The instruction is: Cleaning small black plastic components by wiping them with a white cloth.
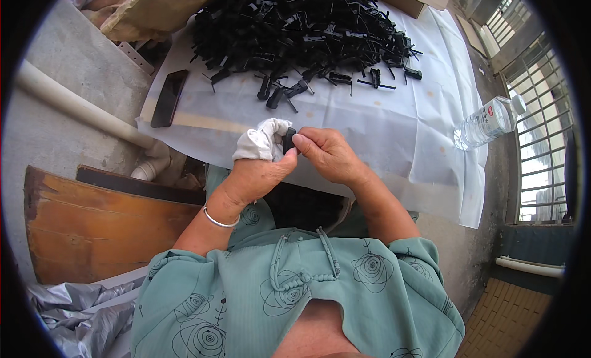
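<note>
My left hand (258, 167), its fingers wrapped in white cloth, and my right hand (329, 152) meet over the near edge of the table. Between them they pinch one small black plastic part (289, 139), mostly hidden by the fingers. A large heap of similar black plastic parts (301, 25) covers the far side of the white table cover (381, 124). A few loose black parts (280, 93) lie just beyond my hands.
A black phone (168, 97) lies at the table's left edge. A clear water bottle (489, 121) lies on its side at the right. A white pipe (80, 105) and wooden boards (104, 222) are at the left, window bars (542, 124) at the right.
</note>
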Demonstrator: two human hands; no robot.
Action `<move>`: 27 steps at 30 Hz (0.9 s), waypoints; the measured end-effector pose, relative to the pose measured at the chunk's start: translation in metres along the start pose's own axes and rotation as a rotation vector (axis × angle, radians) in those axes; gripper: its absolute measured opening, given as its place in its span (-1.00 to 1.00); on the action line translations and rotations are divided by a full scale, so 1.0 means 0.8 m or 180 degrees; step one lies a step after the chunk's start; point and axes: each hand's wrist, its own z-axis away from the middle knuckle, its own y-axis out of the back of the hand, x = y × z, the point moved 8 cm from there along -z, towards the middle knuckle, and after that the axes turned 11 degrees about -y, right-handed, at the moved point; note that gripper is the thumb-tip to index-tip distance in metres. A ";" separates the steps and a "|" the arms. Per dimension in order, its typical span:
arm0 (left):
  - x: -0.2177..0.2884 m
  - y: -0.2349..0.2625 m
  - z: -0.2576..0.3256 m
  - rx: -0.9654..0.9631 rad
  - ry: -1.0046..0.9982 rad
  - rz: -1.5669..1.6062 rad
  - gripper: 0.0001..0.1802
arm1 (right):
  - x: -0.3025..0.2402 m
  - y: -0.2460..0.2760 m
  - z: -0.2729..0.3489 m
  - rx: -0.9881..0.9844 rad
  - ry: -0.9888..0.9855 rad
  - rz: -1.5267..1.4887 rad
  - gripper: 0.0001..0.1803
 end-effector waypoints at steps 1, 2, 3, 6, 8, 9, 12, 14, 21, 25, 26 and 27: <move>0.003 -0.002 0.001 0.0033 -0.0056 0.0091 -0.71 | -0.001 -0.001 0.002 -0.0052 0.0086 -0.0091 -0.67; 0.005 -0.002 0.001 0.0066 -0.0112 0.0182 -0.71 | -0.002 -0.002 0.003 -0.0105 0.0171 -0.0182 -0.66; 0.006 0.000 0.001 0.0068 -0.0113 0.0183 -0.71 | -0.002 -0.003 0.003 -0.0106 0.0172 -0.0180 -0.66; 0.003 0.002 0.001 -0.0136 0.0013 -0.0162 -0.70 | -0.003 -0.005 0.003 -0.0168 0.0235 -0.0372 -0.63; -0.007 0.002 0.006 -0.0086 0.0327 0.0008 -0.68 | -0.003 -0.007 0.002 -0.0149 0.0202 -0.0144 -0.65; -0.007 0.000 0.008 -0.0089 0.0329 0.0009 -0.68 | -0.002 -0.008 0.001 -0.0147 0.0199 -0.0146 -0.65; 0.008 -0.002 0.004 -0.0054 -0.0523 -0.0957 -0.66 | 0.002 -0.008 -0.002 0.0194 0.0203 -0.0028 -0.68; 0.032 -0.004 0.004 0.0147 -0.1661 -0.1637 -0.65 | 0.010 -0.007 -0.003 0.0524 0.0059 -0.0307 -0.69; 0.019 0.003 0.006 0.0166 -0.1377 -0.1557 -0.63 | 0.011 -0.013 -0.006 0.0756 0.0056 -0.0231 -0.68; 0.001 0.014 -0.002 0.0109 -0.0443 -0.0117 -0.64 | -0.006 0.007 0.003 0.0391 0.0328 -0.0279 -0.75; -0.003 0.015 -0.002 0.0091 -0.0232 0.0230 -0.65 | -0.011 0.008 0.005 0.0375 0.0283 0.0391 -0.78; 0.000 0.018 -0.001 0.0105 -0.0233 0.0230 -0.65 | -0.009 0.009 0.004 0.0363 0.0288 0.0396 -0.78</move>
